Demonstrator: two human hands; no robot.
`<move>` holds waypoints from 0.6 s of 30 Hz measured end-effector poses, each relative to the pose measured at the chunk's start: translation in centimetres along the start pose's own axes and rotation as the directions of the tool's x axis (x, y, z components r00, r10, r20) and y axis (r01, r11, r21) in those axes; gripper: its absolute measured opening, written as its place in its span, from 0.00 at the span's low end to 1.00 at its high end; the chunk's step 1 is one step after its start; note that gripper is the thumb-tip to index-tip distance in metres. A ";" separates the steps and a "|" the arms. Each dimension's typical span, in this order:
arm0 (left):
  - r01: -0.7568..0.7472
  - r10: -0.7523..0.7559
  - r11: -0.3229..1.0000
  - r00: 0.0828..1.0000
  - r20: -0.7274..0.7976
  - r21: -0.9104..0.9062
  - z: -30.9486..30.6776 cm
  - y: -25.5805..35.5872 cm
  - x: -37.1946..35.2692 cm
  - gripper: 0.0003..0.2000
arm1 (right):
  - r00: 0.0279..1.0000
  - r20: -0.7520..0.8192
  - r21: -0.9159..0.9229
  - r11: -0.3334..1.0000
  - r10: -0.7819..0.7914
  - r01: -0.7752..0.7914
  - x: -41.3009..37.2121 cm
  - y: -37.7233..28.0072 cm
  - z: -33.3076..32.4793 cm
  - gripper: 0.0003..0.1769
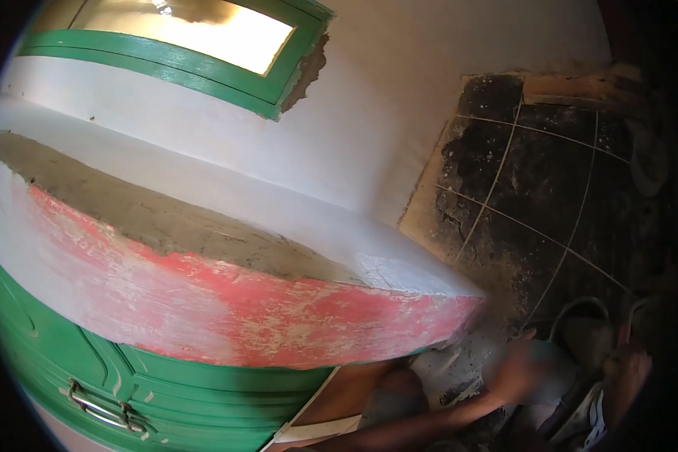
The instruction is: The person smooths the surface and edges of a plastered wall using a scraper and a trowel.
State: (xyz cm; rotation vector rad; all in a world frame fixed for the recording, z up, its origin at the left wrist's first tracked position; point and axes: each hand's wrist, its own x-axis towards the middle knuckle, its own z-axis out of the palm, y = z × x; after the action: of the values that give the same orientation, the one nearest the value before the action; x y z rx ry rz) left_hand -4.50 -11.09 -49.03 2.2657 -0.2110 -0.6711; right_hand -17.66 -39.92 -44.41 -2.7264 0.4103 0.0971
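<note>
Reaching in from the bottom edge, my left hand is blurred at the lower right. It overlaps a rounded grey-blue thing that I cannot make out; whether the fingers grip it is unclear. My right hand shows dimly near the right edge, its fingers hard to tell, with whatever it may hold hidden. A curved handle-like loop rises between and above the two hands, over the dark tiled floor.
A ledge with a rough grey cement top and a worn pink front crosses the view. Below it stands a green panelled door with a metal handle. A green-framed window is set in the white wall.
</note>
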 end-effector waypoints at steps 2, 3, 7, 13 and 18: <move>-0.086 0.099 0.982 0.993 -0.066 0.170 -1.3 0.7 0.2 0.38 | 1.000 -0.006 0.003 1.000 0.005 -0.005 -0.5 0.3 0.3 0.30; -0.123 0.151 0.959 0.984 -0.092 0.256 -1.6 0.7 0.3 0.36 | 1.000 -0.007 0.010 1.000 0.007 -0.007 -0.7 0.5 0.5 0.30; -0.137 0.093 0.938 0.984 0.150 0.318 -2.7 -1.1 1.8 0.26 | 0.997 0.074 0.058 0.997 0.038 -0.042 -0.6 0.1 -0.4 0.31; -0.067 -0.067 0.958 0.891 0.449 0.277 -3.1 -1.0 3.7 0.24 | 0.995 -0.095 -0.080 0.997 -0.030 0.022 -1.3 -1.5 0.2 0.32; -0.091 -0.059 0.960 0.857 0.511 0.263 -1.7 -2.4 3.7 0.26 | 0.991 -0.069 -0.025 0.992 0.118 -0.120 -1.5 -2.1 0.4 0.36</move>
State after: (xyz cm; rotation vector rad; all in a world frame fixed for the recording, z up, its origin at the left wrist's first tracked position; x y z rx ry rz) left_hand -0.56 -9.57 -51.20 2.2921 -0.6192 -1.3084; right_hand -18.51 -37.48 -43.87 -2.7382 0.5955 0.0437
